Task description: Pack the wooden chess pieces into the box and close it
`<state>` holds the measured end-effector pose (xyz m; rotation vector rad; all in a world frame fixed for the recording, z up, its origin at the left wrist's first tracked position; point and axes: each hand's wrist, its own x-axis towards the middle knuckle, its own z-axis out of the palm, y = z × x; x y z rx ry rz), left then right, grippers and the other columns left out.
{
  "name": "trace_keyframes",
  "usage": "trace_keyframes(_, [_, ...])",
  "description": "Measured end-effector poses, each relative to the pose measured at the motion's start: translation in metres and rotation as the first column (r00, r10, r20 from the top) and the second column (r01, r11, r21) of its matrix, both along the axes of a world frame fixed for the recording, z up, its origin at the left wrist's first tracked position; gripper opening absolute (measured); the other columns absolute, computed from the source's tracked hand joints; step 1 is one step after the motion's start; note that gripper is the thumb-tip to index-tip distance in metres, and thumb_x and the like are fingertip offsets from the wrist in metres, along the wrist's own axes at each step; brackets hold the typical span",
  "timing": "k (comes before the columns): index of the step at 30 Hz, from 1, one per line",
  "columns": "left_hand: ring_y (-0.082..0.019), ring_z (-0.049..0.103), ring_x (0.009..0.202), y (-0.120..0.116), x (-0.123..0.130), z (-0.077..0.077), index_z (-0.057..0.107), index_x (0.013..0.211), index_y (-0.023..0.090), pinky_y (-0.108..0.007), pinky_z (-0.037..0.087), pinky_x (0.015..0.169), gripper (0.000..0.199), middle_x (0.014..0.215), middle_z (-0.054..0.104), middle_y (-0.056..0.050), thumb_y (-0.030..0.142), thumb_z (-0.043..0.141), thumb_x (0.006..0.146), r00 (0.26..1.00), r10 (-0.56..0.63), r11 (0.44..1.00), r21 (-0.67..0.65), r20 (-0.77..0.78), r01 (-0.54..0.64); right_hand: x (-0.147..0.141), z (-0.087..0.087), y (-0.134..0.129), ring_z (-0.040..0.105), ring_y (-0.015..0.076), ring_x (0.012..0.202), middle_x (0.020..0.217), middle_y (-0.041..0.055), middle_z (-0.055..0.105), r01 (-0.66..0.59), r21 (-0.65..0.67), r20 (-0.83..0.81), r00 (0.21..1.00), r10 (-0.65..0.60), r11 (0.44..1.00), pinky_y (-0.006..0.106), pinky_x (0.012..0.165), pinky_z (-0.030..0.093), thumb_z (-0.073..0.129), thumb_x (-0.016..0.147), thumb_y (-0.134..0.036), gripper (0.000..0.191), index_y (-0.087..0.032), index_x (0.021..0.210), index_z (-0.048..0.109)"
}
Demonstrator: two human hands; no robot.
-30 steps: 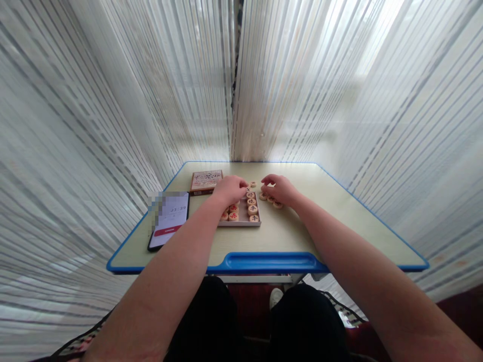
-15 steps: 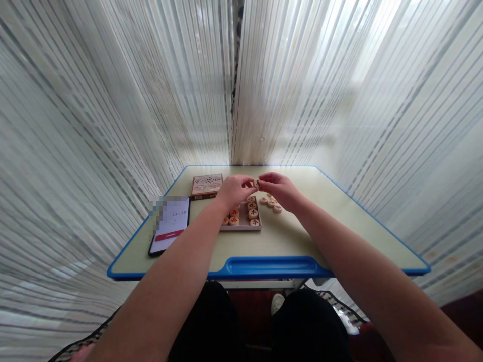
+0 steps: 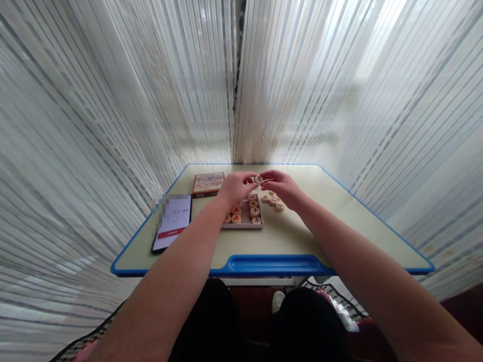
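Observation:
Above the far side of the box, my left hand (image 3: 237, 186) pinches a round wooden Chinese chess piece (image 3: 258, 179) with a dark character facing me. My right hand (image 3: 285, 187) is just right of that piece, its thumb and fingers curled together. A thin pale edge shows between them, too small to make out. Under my left hand lies an open box tray (image 3: 245, 225) holding red-marked pieces (image 3: 236, 219) and a column of black-marked pieces (image 3: 255, 212) on its right side. My left hand and forearm hide part of the tray.
Loose chess pieces (image 3: 272, 201) lie right of the tray, partly behind my right hand. The printed box lid (image 3: 209, 183) is at the back left, and a phone (image 3: 172, 221) lies at the left. A blue pencil groove (image 3: 273, 263) runs along the front edge. Curtains (image 3: 264, 100) hang behind the table.
The piece has turned its character face more toward me and sits in my left fingers. My right fingers have drawn slightly away from it to the right. The view has shifted slightly.

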<state>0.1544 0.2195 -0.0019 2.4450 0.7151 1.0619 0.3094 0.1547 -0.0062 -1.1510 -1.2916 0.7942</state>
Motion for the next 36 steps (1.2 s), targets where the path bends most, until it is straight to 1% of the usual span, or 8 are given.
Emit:
trace_keyframes(3, [-0.014,0.06,0.07,0.0,0.0,0.001,0.067,0.094,0.016,-0.025,0.046,0.067,0.029,0.078,0.068,-0.005,0.034,0.06,0.072,0.999,-0.033,0.998,-0.053,0.017,0.034,0.0,0.0,-0.001,0.059,0.0128,0.072,0.081,0.003,0.062,0.053,0.09,0.234,0.97,-0.073,0.995,0.029,0.068,0.049,0.06,0.063,-0.013,0.022,-0.016,0.084,0.059])
trace_keyframes(6, [-0.014,0.061,0.071,-0.001,0.0,0.002,0.067,0.094,0.015,-0.025,0.046,0.067,0.03,0.08,0.069,-0.006,0.035,0.061,0.072,0.998,-0.055,0.991,-0.119,0.035,0.059,0.001,-0.001,-0.001,0.059,0.0141,0.073,0.083,0.0055,0.062,0.073,0.143,0.361,0.925,-0.12,0.987,0.03,0.067,0.05,0.061,0.067,-0.022,0.026,-0.015,0.092,0.059])
trace_keyframes(13, [-0.015,0.06,0.072,-0.002,0.0,0.003,0.068,0.091,0.016,-0.025,0.046,0.068,0.03,0.079,0.069,-0.006,0.034,0.065,0.067,1.0,0.01,0.99,-0.138,-0.005,-0.01,0.003,0.003,-0.004,0.06,0.015,0.075,0.087,0.0077,0.064,0.111,0.17,0.466,0.866,-0.179,0.979,0.028,0.065,0.051,0.06,0.072,-0.029,0.023,-0.015,0.09,0.063])
trace_keyframes(17, [-0.015,0.06,0.072,-0.002,0.0,0.003,0.068,0.09,0.015,-0.026,0.046,0.069,0.031,0.081,0.069,-0.006,0.035,0.064,0.068,1.0,-0.011,0.989,-0.147,0.012,0.013,0.003,0.005,-0.005,0.059,0.0141,0.074,0.09,0.0073,0.064,0.104,0.17,0.507,0.843,-0.178,0.98,0.027,0.064,0.051,0.06,0.072,-0.027,0.022,-0.016,0.09,0.064])
trace_keyframes(21, [-0.015,0.06,0.073,-0.002,0.0,0.003,0.068,0.089,0.012,-0.027,0.046,0.07,0.033,0.082,0.068,-0.008,0.037,0.064,0.068,0.995,-0.063,0.973,-0.217,0.075,0.078,0.001,0.005,-0.006,0.059,0.0127,0.07,0.093,0.0069,0.064,0.076,0.162,0.512,0.846,-0.149,0.984,0.027,0.063,0.052,0.062,0.07,-0.027,0.028,-0.017,0.097,0.065])
trace_keyframes(26, [-0.016,0.061,0.076,0.0,0.001,0.002,0.065,0.093,0.01,-0.03,0.047,0.073,0.037,0.085,0.068,-0.009,0.035,0.066,0.066,0.962,-0.149,0.9,-0.372,0.23,0.228,0.0,0.008,-0.009,0.058,0.0125,0.064,0.087,0.0063,0.066,0.042,0.102,0.427,0.901,-0.081,0.994,0.023,0.05,0.051,0.059,0.071,-0.026,0.035,-0.016,0.104,0.062])
trace_keyframes(30, [-0.015,0.061,0.073,0.0,0.002,0.001,0.065,0.095,0.01,-0.031,0.048,0.072,0.036,0.081,0.068,-0.008,0.03,0.067,0.065,0.963,-0.135,0.889,-0.402,0.233,0.222,0.0,0.009,-0.01,0.058,0.0115,0.059,0.08,0.0059,0.065,0.051,0.101,0.366,0.927,-0.084,0.994,0.022,0.045,0.05,0.06,0.07,-0.028,0.031,-0.014,0.098,0.064])
trace_keyframes(36, [-0.015,0.061,0.071,-0.001,0.002,0.002,0.064,0.097,0.01,-0.031,0.049,0.07,0.036,0.079,0.068,-0.008,0.026,0.068,0.064,0.964,-0.145,0.883,-0.411,0.221,0.227,0.001,0.009,-0.008,0.057,0.0112,0.061,0.078,0.0046,0.064,0.027,0.094,0.295,0.954,-0.054,0.995,0.024,0.05,0.051,0.063,0.067,-0.026,0.027,-0.014,0.091,0.062])
